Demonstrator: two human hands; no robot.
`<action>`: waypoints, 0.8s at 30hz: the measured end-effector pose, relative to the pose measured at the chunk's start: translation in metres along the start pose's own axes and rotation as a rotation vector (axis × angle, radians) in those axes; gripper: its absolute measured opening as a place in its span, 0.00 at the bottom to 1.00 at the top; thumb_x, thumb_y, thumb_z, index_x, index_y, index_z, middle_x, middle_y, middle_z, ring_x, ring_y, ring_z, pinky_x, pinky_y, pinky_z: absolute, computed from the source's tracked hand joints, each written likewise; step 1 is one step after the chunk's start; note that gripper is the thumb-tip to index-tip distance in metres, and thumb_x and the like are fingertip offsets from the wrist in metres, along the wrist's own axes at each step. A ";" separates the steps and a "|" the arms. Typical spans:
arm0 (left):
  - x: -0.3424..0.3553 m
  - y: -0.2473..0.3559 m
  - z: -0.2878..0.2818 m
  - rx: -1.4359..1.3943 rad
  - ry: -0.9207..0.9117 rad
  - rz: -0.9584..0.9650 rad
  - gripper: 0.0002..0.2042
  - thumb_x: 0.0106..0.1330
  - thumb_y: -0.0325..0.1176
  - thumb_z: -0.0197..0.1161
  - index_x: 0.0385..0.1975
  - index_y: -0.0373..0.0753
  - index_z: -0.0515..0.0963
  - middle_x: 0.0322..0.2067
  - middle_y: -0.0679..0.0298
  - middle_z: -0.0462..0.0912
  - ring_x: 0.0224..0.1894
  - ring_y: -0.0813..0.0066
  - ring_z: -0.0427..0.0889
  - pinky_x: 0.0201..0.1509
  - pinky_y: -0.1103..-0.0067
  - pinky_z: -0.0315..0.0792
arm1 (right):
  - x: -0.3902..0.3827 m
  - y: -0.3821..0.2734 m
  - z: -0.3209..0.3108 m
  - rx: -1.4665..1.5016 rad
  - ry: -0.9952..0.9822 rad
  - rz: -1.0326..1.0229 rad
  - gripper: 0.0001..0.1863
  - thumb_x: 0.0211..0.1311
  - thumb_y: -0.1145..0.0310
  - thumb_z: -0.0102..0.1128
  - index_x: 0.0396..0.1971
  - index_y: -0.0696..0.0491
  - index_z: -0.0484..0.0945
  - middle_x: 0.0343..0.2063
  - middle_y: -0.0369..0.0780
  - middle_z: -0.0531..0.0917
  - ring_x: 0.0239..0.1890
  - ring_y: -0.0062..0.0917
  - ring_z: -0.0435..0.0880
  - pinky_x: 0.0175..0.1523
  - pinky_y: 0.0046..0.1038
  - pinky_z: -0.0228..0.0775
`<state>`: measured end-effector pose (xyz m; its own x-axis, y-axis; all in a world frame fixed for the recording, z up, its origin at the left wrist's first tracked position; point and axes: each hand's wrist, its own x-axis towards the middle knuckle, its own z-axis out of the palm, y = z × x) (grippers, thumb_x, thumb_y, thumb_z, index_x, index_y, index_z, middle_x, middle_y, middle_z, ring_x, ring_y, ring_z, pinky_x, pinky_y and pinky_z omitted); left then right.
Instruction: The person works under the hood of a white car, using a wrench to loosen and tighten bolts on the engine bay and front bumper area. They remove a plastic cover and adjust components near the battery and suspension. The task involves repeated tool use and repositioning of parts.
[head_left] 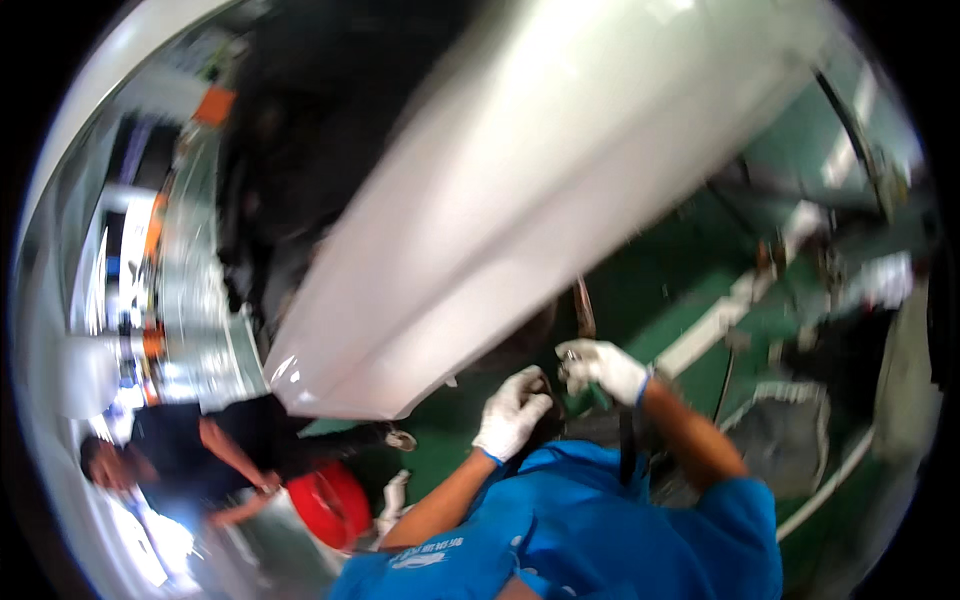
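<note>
A white glove covers my left hand [514, 411], whose fingers are curled in toward the thumb. Whatever it may hold is hidden against a dark patch behind it. My right hand [606, 370], also in a white glove, is closed near the left one with a gap between them. A small shiny, dark bit shows at its fingertips, too small and blurred to name. Just beyond both hands stretches a long white car body panel [480, 230], smeared by motion; neither hand touches it. A thin brownish strip [584, 308] hangs between the panel's edge and my right hand.
At the lower left, a person in dark clothes [240, 450] stands by a red round container [330, 505]. A dark opening [340, 110] lies beyond the panel. On the green floor [640, 300] runs a white line [705, 335]. A grey cloth-like item [785, 440] lies at right.
</note>
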<state>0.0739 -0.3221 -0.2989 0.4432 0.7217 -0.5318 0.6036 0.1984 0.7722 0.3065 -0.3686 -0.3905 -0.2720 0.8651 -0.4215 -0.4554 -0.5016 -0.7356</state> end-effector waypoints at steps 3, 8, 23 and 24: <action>-0.004 -0.044 -0.002 0.028 -0.023 -0.142 0.29 0.69 0.32 0.67 0.68 0.29 0.68 0.54 0.55 0.82 0.56 0.68 0.82 0.62 0.73 0.76 | 0.042 0.061 -0.058 0.092 -0.051 -0.051 0.21 0.70 0.72 0.61 0.60 0.62 0.73 0.38 0.37 0.83 0.37 0.19 0.81 0.44 0.24 0.77; 0.108 -0.120 0.026 0.089 -0.294 -0.285 0.27 0.70 0.33 0.66 0.67 0.30 0.70 0.52 0.57 0.82 0.55 0.71 0.81 0.62 0.74 0.75 | 0.117 0.199 -0.203 -0.051 0.307 0.049 0.13 0.64 0.70 0.59 0.47 0.57 0.80 0.32 0.35 0.81 0.34 0.19 0.79 0.42 0.26 0.74; 0.328 -0.153 0.050 0.057 0.010 0.996 0.20 0.68 0.27 0.66 0.59 0.29 0.75 0.49 0.52 0.84 0.47 0.70 0.85 0.54 0.73 0.80 | 0.268 0.446 -0.434 -1.504 0.650 0.424 0.15 0.67 0.63 0.58 0.49 0.51 0.81 0.51 0.46 0.82 0.54 0.45 0.83 0.55 0.44 0.79; 0.328 -0.155 0.037 0.030 0.085 1.075 0.20 0.68 0.27 0.66 0.59 0.29 0.75 0.48 0.52 0.84 0.47 0.70 0.85 0.53 0.73 0.80 | 0.268 0.445 -0.440 -1.518 0.659 0.429 0.15 0.63 0.63 0.62 0.49 0.50 0.81 0.52 0.44 0.79 0.56 0.44 0.81 0.56 0.45 0.79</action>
<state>0.1497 -0.1405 -0.6059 0.7039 0.5522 0.4468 -0.0577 -0.5825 0.8108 0.4041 -0.3561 -1.0646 0.3962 0.7326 -0.5535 0.8117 -0.5612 -0.1617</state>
